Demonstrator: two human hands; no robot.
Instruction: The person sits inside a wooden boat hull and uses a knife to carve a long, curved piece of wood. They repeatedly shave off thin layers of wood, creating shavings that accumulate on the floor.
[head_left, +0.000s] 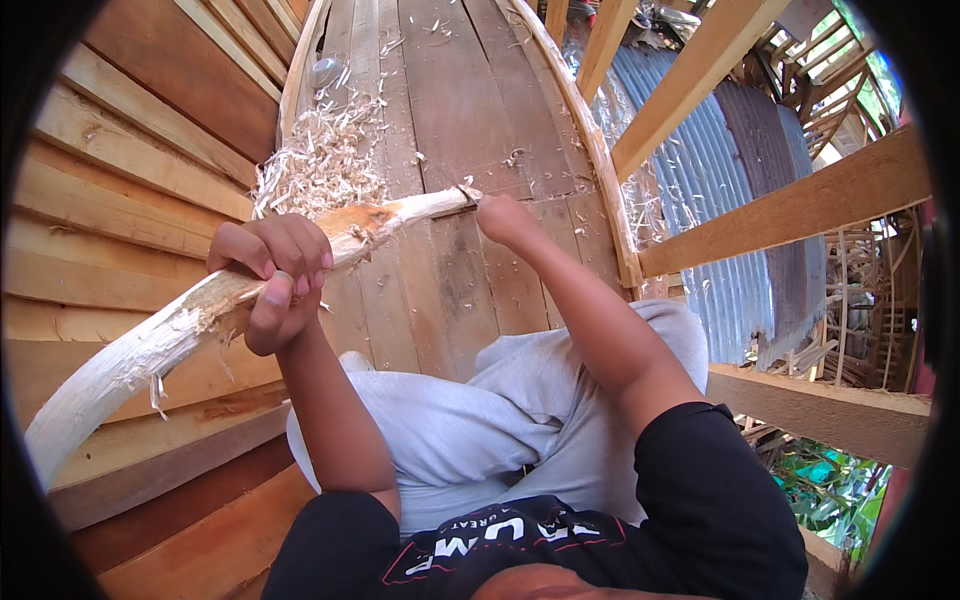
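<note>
Where floorboards (435,295) lie open between wall (110,225) and edging (603,165), I see the left hand (277,272) clamped around 1 pale, frayed pole (165,345) slanting over them, right hand (507,219) gripping a blade (467,194) near its tip.

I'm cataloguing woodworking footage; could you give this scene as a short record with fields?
Left hand: wrapped around a pale, curved branch
Right hand: closed, beside a thin dark blade-like piece at the branch's far end; what it grips is hidden
Shavings: heaped beyond the branch
Floor: wooden planks
Right side: corrugated sheets beyond wooden beams
</note>
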